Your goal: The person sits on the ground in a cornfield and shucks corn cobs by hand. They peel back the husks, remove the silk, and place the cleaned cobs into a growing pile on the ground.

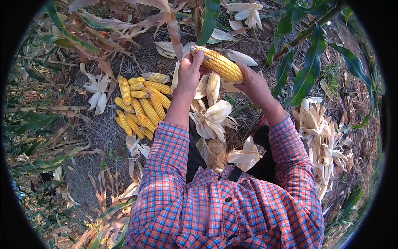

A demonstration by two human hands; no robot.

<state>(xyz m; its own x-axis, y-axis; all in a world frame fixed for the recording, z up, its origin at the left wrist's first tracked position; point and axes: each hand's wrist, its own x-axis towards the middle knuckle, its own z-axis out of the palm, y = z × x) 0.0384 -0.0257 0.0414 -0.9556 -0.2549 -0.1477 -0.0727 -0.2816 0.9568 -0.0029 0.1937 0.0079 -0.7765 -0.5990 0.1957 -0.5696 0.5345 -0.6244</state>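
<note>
Held up between both hands is a husked ear of yellow corn (pixel 221 64), lying aslant. My left hand (pixel 192 70) grips its upper left end, which looks whitish with a few dark, damaged kernels, and the thumb rests on top. At the lower right end, my right hand (pixel 253 82) has its fingers around the ear. Bare yellow ears (pixel 149 110) lie in a pile on the ground to the left of my left forearm. Under the held ear and between my legs are pale, dry husks (pixel 214 119).
More stripped husks (pixel 323 140) are heaped to the right of my right arm. A green-leaved corn stalk (pixel 306 34) leans in from the upper right. Dry stalks and leaves (pixel 102 34) crowd the upper left. Straw-strewn soil (pixel 88 149) stretches along the left.
</note>
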